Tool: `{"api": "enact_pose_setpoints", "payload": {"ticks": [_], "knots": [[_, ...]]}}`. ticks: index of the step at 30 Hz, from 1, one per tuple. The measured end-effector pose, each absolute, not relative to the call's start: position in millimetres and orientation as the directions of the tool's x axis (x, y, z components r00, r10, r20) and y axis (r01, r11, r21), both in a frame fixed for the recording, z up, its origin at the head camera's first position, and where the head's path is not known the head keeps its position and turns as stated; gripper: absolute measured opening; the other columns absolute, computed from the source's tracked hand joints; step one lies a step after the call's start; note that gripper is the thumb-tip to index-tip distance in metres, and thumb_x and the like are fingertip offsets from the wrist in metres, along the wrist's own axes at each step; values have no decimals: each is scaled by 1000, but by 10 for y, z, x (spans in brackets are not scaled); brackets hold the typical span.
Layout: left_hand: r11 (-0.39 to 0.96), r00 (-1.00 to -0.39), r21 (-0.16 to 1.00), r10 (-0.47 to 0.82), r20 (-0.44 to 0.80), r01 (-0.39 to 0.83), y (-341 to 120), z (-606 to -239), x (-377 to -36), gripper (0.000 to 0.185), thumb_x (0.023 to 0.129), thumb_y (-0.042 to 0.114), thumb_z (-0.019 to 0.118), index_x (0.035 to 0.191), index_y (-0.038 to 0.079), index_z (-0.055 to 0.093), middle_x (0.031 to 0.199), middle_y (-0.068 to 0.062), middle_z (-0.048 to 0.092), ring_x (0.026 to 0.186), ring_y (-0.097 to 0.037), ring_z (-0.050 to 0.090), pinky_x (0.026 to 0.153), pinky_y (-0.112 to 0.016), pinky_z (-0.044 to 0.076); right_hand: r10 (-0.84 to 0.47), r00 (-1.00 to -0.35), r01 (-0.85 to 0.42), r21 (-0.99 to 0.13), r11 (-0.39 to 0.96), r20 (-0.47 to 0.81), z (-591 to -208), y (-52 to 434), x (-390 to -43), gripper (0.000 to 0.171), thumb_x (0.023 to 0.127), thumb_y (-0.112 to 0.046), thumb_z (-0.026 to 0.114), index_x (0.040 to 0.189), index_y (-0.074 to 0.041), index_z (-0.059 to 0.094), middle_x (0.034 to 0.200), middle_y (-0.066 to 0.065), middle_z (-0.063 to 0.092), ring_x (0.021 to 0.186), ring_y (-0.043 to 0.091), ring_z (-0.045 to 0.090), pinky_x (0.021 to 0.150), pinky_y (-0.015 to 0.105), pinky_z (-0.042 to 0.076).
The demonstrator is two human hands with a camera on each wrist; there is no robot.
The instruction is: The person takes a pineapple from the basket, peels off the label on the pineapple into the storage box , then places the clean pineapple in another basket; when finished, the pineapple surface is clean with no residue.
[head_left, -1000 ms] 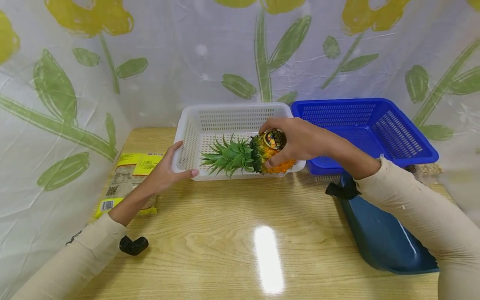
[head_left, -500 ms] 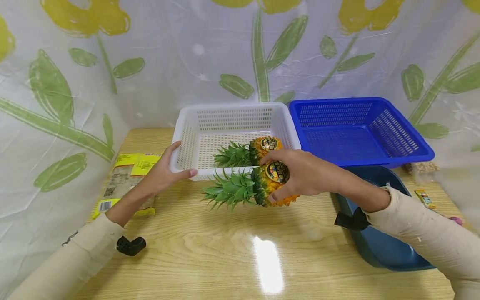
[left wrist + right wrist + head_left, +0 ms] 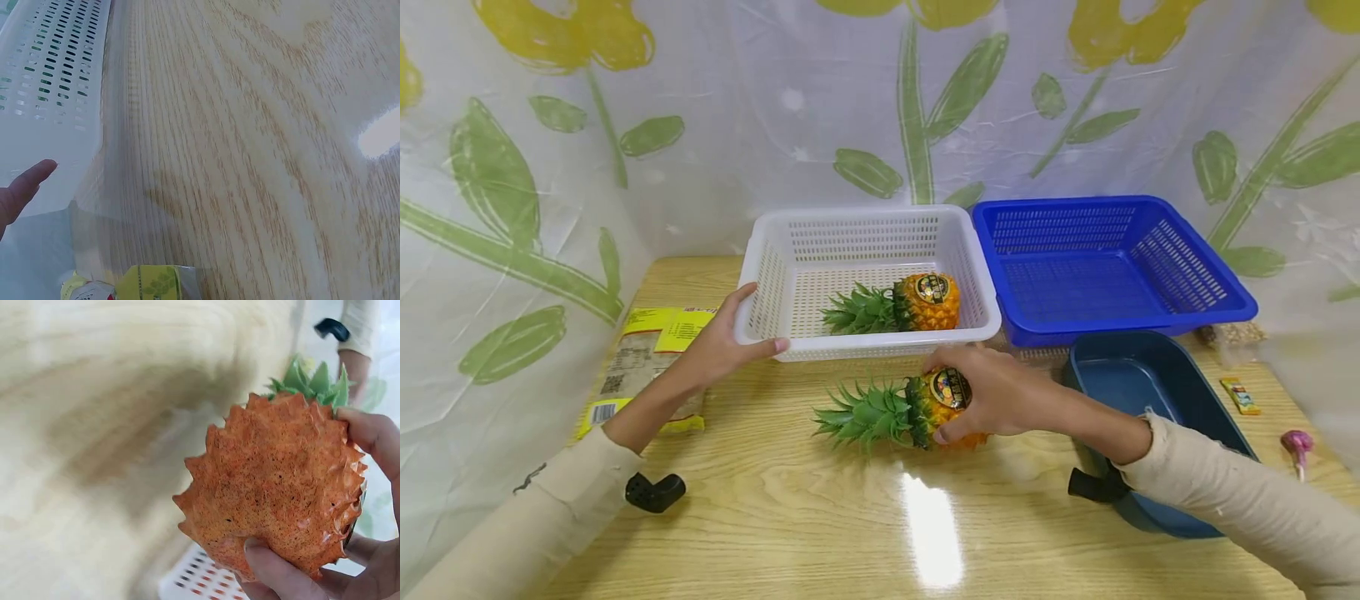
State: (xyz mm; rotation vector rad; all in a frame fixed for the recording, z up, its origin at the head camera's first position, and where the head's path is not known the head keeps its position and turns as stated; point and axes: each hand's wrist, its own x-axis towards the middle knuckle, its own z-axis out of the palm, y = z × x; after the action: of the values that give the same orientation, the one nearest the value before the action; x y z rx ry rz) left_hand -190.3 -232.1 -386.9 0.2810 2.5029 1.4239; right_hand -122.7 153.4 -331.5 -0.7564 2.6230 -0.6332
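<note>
My right hand (image 3: pixel 1000 390) grips a pineapple (image 3: pixel 942 417) by its orange body, green crown pointing left. A dark round label shows on its side. It is held low over the table, in front of the white basket. The right wrist view shows the spiny base of this pineapple (image 3: pixel 275 481) with fingers around it. A second pineapple (image 3: pixel 929 302) lies in the white basket (image 3: pixel 850 218), crown also to the left. At the basket's front left corner, my left hand (image 3: pixel 718 343) holds it, the thumb along the front wall and the fingers at the left side.
A blue basket (image 3: pixel 1120 321) stands right of the white one. Nearer is a dark teal bin (image 3: pixel 1138 375), partly under my right forearm. A yellow-ended packet (image 3: pixel 643 367) lies at left. A small wrapped packet (image 3: pixel 1240 395) and a pink lollipop (image 3: pixel 1297 442) lie far right.
My right hand has brought its pineapple from over the white basket toward me, down over the table. The second pineapple in the basket has come into view. The left hand stays at the basket.
</note>
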Motion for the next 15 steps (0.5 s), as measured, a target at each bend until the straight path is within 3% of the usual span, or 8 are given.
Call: {"api": "enact_pose_setpoints", "payload": {"ticks": [4,15], "knots": [[507,-950,861,284,-127,36,-2319,-3868,-1909,110,89,34,77,162,24,-4,155,-26,32,131,-43,49,104,-55,43,-545,-815,-398,-493,774,-197,-3443,1523,-1192,73,69,-41,91,132,-21,59,128,2,63,110,23,61,89,45,54],[502,-947,864,292,-132,34,-2318,-3847,-1911,110,90,33,77,162,22,-5,155,-27,31,134,-43,46,104,-55,42,-527,-832,-385,-502,775,-176,-3564,1503,-1162,71,68,-41,91,129,-22,60,131,5,61,117,28,59,92,50,52]]}}
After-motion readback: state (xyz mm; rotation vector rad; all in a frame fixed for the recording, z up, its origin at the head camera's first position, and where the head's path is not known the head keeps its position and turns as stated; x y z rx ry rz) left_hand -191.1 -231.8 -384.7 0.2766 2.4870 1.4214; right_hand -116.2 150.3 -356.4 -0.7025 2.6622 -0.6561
